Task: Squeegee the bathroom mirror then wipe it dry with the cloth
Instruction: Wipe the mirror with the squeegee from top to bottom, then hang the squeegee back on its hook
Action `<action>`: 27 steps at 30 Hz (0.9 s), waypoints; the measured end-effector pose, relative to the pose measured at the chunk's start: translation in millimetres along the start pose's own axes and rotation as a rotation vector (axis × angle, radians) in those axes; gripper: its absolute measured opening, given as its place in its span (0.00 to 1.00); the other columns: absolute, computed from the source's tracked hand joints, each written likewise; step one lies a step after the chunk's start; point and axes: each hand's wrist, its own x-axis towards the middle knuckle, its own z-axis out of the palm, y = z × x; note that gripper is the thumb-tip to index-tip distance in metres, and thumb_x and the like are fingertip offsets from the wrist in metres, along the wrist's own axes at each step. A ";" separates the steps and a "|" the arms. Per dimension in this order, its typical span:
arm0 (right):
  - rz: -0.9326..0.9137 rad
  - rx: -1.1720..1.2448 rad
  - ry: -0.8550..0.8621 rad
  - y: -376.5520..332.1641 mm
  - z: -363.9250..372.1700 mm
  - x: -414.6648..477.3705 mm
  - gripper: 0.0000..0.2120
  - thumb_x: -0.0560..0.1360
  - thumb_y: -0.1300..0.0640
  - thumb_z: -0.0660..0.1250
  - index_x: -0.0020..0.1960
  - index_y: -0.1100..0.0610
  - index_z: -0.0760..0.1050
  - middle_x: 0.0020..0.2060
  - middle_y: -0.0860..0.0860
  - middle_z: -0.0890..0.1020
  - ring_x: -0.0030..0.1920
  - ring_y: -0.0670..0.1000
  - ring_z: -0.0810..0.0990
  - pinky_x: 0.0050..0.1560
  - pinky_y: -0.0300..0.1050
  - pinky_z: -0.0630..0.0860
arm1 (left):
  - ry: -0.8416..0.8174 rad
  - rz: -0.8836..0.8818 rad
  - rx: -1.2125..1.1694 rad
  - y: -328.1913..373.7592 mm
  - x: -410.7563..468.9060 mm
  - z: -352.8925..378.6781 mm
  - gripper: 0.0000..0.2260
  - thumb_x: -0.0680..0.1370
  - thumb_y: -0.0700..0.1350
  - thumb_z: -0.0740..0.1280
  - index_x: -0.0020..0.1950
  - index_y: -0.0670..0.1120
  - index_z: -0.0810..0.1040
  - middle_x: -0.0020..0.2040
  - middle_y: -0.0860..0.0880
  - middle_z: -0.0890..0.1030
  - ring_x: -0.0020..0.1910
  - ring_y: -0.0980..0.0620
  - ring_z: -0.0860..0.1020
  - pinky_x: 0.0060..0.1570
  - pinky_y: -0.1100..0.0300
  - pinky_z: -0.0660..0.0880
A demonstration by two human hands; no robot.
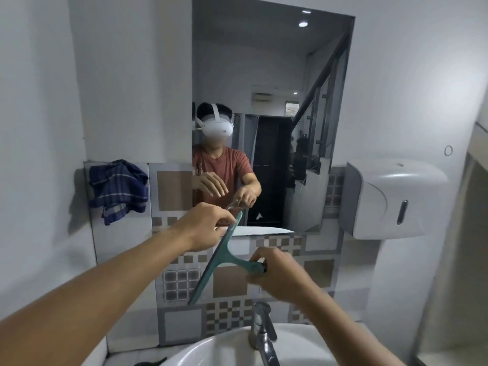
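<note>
A tall mirror [272,62] hangs on the wall above the basin. I hold a teal squeegee [219,257] in front of the tiles just below the mirror, its blade tilted from upper right to lower left. My right hand [274,273] is shut on its handle. My left hand [203,223] pinches the top end of the blade near the mirror's lower edge. A dark blue checked cloth [118,188] hangs on the tiled wall to the left of the mirror, apart from both hands.
A white basin [224,350] with a chrome tap [261,328] sits right below my hands. A white paper dispenser [390,199] juts from the wall at the right. Patterned tiles [232,310] cover the wall under the mirror. The mirror reflects a person.
</note>
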 end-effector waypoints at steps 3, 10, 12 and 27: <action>-0.044 -0.068 -0.032 -5.3 -33.5 5.6 0.12 0.72 0.52 0.77 0.55 0.49 0.81 0.45 0.46 0.84 0.40 0.46 0.83 0.44 0.44 0.84 | -0.062 0.010 -0.073 15.4 -19.1 10.9 0.16 0.76 0.44 0.73 0.64 0.50 0.82 0.61 0.53 0.84 0.59 0.56 0.80 0.60 0.64 0.73; -0.105 -0.032 -0.107 -10.4 -67.0 10.4 0.16 0.68 0.52 0.81 0.54 0.50 0.84 0.42 0.45 0.84 0.34 0.46 0.81 0.35 0.35 0.80 | -0.045 0.091 -0.100 36.4 -31.5 11.1 0.12 0.77 0.44 0.72 0.61 0.49 0.84 0.53 0.51 0.86 0.47 0.56 0.81 0.49 0.65 0.76; -0.112 -0.020 -0.133 -10.0 -72.7 12.1 0.18 0.67 0.52 0.81 0.56 0.50 0.83 0.43 0.46 0.85 0.37 0.50 0.84 0.37 0.37 0.82 | -0.058 0.068 -0.124 37.4 -32.2 10.1 0.11 0.77 0.44 0.73 0.59 0.49 0.85 0.52 0.52 0.86 0.46 0.58 0.81 0.48 0.66 0.76; -0.258 0.776 0.002 -23.0 -102.4 10.0 0.16 0.74 0.70 0.71 0.60 0.59 0.77 0.45 0.61 0.85 0.44 0.58 0.88 0.43 0.48 0.85 | -0.024 -0.280 -0.759 65.4 -55.8 -12.7 0.09 0.78 0.45 0.71 0.58 0.53 0.83 0.49 0.56 0.87 0.50 0.56 0.85 0.52 0.58 0.82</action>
